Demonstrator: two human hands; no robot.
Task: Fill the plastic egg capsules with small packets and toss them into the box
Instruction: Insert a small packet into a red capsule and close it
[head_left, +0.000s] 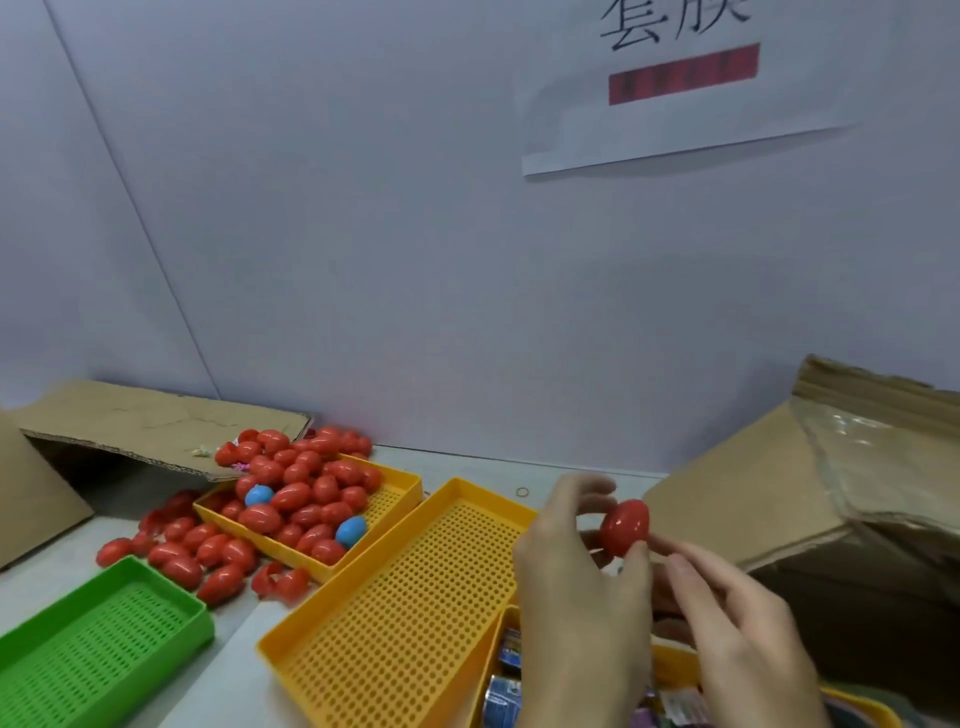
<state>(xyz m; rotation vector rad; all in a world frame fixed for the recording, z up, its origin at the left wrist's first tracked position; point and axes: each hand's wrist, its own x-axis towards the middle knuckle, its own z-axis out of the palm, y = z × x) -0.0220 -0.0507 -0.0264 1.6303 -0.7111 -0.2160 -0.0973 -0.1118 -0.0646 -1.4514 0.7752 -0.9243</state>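
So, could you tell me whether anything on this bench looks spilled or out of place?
Yes: red plastic egg capsules have spilled over the heaped yellow perforated tray onto the grey table, and two blue egg capsules sit among the red ones.

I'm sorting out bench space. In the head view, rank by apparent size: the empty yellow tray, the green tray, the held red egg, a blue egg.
1. Empty yellow tray.
2. Green tray, though cut off by the frame edge.
3. Red egg, nearer the camera.
4. Blue egg, probably similar in true size.
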